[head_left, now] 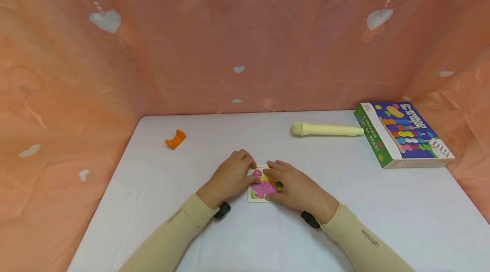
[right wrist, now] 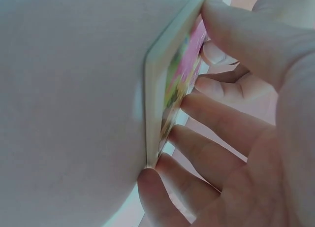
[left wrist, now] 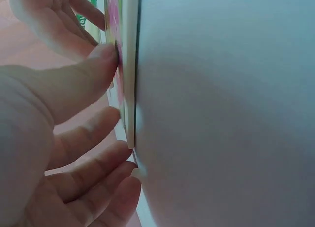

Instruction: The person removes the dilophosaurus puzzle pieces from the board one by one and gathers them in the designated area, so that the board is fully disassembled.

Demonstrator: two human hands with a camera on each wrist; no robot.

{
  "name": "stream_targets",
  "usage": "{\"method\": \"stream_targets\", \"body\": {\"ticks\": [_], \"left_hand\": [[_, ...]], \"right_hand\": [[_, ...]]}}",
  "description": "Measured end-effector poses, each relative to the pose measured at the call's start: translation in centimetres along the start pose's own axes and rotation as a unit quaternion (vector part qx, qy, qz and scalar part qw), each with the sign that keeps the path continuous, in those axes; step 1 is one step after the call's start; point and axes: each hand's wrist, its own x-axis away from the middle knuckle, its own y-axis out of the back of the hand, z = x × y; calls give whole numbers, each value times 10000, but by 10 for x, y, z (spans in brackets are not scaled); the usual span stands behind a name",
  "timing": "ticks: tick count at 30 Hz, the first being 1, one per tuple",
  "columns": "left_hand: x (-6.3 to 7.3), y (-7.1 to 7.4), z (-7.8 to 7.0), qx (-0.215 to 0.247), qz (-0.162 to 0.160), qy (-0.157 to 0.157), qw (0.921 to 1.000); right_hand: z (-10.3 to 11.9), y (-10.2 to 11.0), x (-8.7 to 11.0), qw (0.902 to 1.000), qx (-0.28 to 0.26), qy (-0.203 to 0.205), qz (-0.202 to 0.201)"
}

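Note:
A small square picture puzzle board (head_left: 261, 190) with a pink animal, some yellow and green, and a pale frame lies flat on the white table. My left hand (head_left: 232, 176) touches it from the left; in the left wrist view, the thumb (left wrist: 104, 54) rests on the picture and the other fingers lie along the far edge. From the right, my right hand (head_left: 296, 184) spreads over the board. The right wrist view shows its thumb (right wrist: 234, 35) on the near side and its fingertips along the picture and the far edge. Both hands partly cover the picture.
An orange curved piece (head_left: 176, 139) lies at the back left. Toward the back right is a pale yellow stick with a rounded knob (head_left: 329, 130), beside a colourful bead-set box (head_left: 405, 133). Behind the white table (head_left: 153, 221) hangs a pink curtain (head_left: 245, 42) with hearts.

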Motion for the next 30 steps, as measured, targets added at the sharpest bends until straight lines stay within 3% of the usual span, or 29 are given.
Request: {"method": "stream_targets", "body": {"ticks": [6, 14, 20, 30], "left_hand": [[-2, -1, -2, 108, -133, 109, 9998], [-4, 0, -5, 608, -230, 306, 9974], [-4, 2, -3, 759, -400, 213, 9961], [-3, 3, 2, 1287, -418, 297, 9904]], "right_hand": [[0, 1, 0, 9999, -39, 90, -51], [-1, 1, 0, 10000, -22, 14, 0], [0, 2, 0, 10000, 22, -31, -14], [-1, 0, 0, 9999, -46, -97, 29]]}}
